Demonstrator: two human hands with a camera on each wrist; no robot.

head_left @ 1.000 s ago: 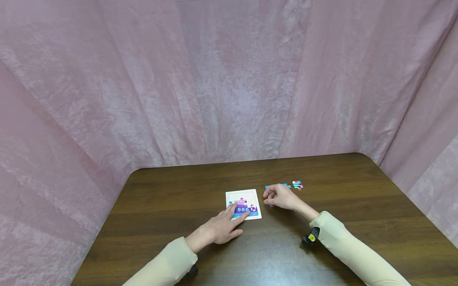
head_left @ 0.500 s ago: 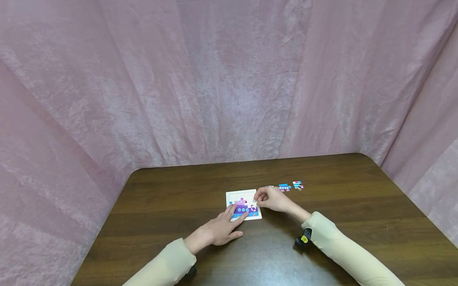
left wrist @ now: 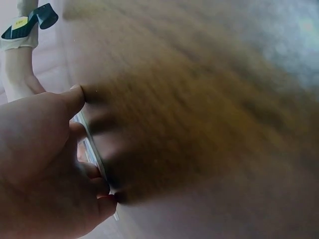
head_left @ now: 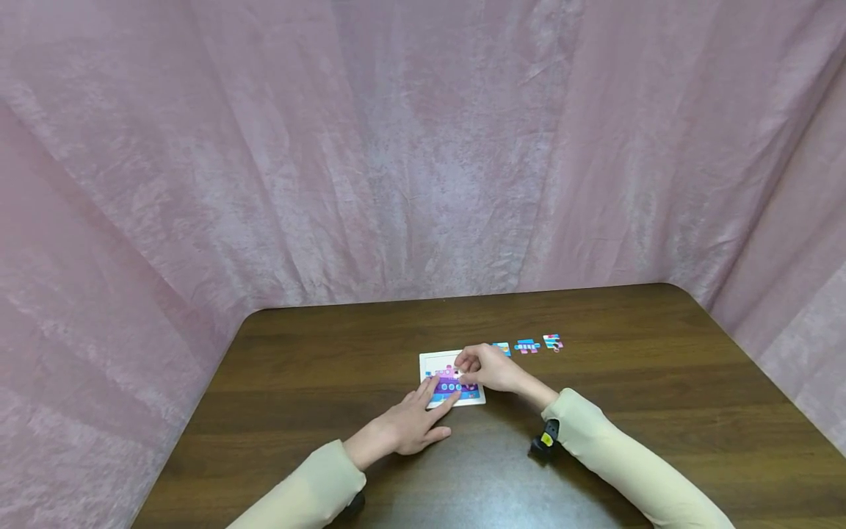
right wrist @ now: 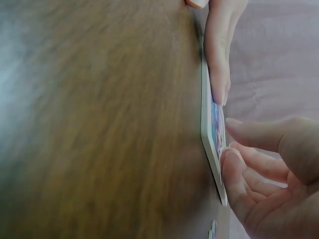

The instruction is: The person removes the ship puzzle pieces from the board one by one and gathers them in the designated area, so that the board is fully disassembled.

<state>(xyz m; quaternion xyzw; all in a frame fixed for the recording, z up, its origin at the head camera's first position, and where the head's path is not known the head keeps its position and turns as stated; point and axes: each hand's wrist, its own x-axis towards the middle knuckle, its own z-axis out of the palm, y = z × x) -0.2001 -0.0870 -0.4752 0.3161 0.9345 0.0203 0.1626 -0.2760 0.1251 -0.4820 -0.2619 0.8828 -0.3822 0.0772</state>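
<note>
A white-framed jigsaw puzzle lies flat on the table, its lower part filled with a purple and pink boat on blue water. My left hand rests on its lower left part, fingers spread and fairly straight. Over the puzzle's right side, my right hand pinches a small whitish puzzle piece between thumb and fingertips; the fingers hide most of it. In the right wrist view, the thumb and fingers are close above the puzzle's edge. The left wrist view shows the left fingers along the board's side.
Three loose puzzle pieces lie right of the puzzle: one partly behind the right hand, a blue and pink middle one, and a far right one. The brown wooden table ends at a pink curtain.
My right hand has moved left from beside the loose pieces onto the puzzle's right side, bringing a piece with it. The loose pieces are more visible. My left hand has stayed in place.
</note>
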